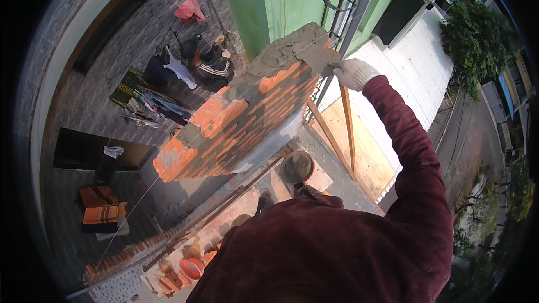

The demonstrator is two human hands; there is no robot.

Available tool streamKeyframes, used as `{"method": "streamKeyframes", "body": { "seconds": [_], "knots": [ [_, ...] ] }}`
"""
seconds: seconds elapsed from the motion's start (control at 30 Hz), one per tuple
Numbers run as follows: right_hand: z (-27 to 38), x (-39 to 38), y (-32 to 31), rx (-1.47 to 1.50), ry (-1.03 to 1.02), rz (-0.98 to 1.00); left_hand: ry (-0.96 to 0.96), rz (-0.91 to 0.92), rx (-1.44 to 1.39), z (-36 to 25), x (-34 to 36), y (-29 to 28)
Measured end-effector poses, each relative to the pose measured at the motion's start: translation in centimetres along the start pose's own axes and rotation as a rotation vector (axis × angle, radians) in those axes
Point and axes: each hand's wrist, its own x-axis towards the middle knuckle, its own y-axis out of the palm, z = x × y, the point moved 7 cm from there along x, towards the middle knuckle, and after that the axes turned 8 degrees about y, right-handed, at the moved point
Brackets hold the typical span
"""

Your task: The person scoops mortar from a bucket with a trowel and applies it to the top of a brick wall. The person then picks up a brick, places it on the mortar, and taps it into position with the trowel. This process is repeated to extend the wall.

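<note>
My right hand (355,74), in a pale knit glove, is closed round the handle of a trowel at the far right end of the brick wall. The mortar-smeared trowel blade (318,57) lies against the wet mortar (286,50) on the wall's top. Orange bricks (219,115) show along the nearer part of the brick wall (252,120), with grey mortar smeared over its side. A thin string line (135,205) runs along the wall. My left hand is out of view. Below me stands a round bucket of mortar (296,167).
Loose bricks (171,281) and an orange bowl-like container (191,268) lie on the planks at lower left. Wooden props (347,129) lean beyond the wall. A green wall (289,5) rises behind. Far below, a person in a striped sleeve (216,70) is near hanging laundry (179,70).
</note>
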Motion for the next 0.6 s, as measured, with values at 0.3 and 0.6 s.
{"method": "streamKeyframes", "body": {
  "seconds": [0.3,0.6],
  "knots": [
    [-0.5,-2.6,-2.4,0.55,0.387,0.278,-0.022,0.046,0.085,2.0,-2.7,-0.3],
    [8.6,-2.3,1.3,0.863,0.26,0.58,0.046,-0.016,0.015,-4.3,-0.3,-1.7]
  ]
}}
